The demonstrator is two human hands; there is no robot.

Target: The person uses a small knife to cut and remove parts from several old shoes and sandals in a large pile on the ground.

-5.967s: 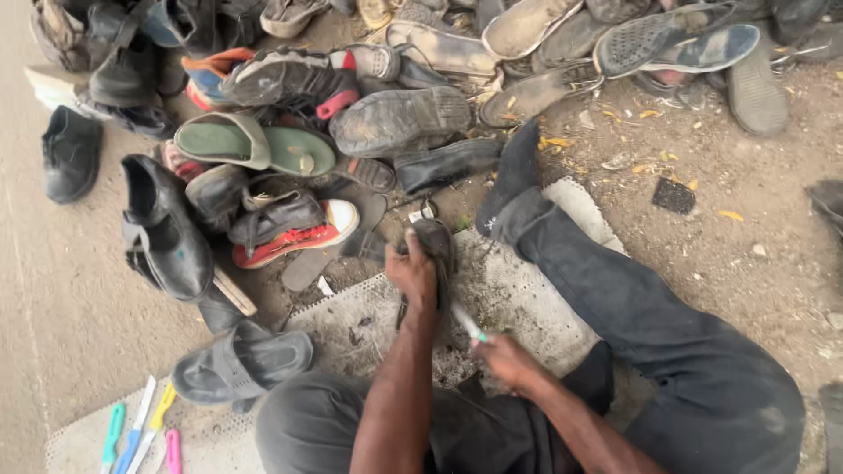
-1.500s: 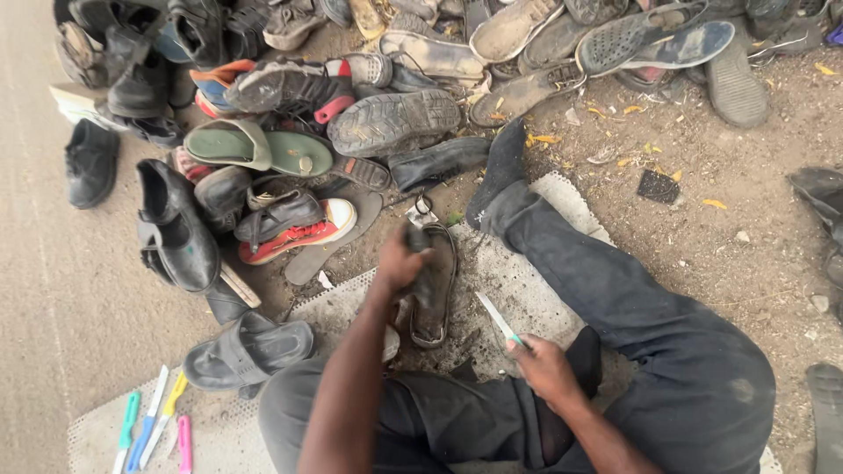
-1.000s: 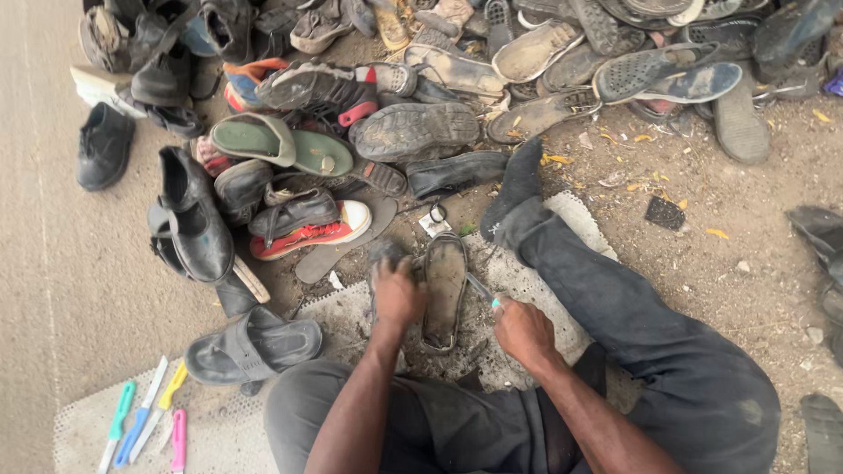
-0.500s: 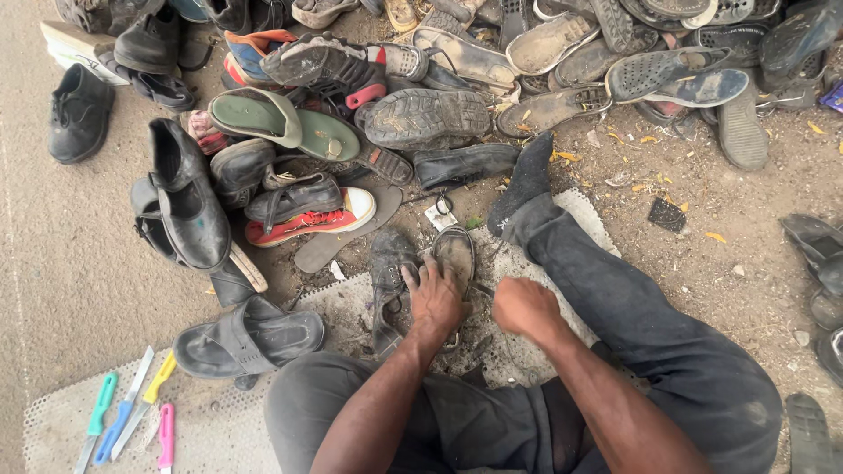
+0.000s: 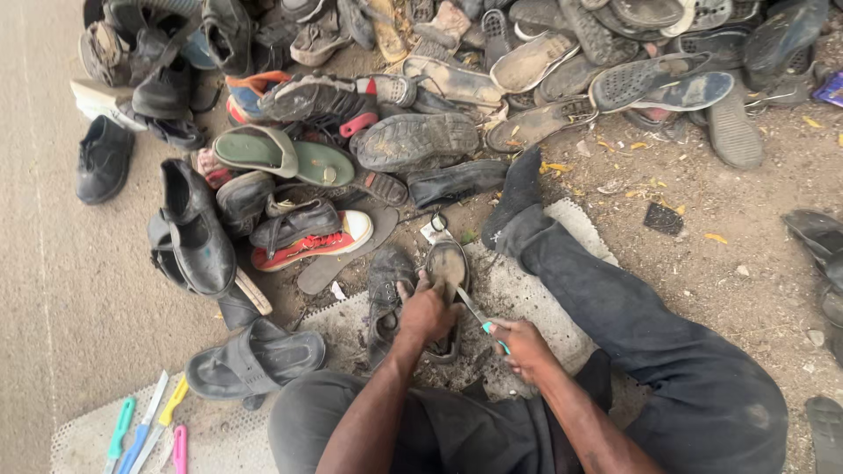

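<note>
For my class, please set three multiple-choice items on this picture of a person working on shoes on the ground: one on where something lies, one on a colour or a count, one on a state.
1. Where do the coloured-handled tools lie?
A. on the mat at lower left
B. among the shoe pile at the top
C. on the person's outstretched leg

2. What colour is the sole edge of the sneaker beside the black shoes?
A. blue
B. red
C. yellow

3. What is the left hand doing?
A. resting flat on the bare ground
B. pressing down on a worn shoe
C. raised in the air, empty

Answers
1. A: they sit in a row on the pale mesh mat.
2. B: a red band runs along its side.
3. B: its fingers lie across the shoe, while the right hand grips a thin blade tool.
</note>
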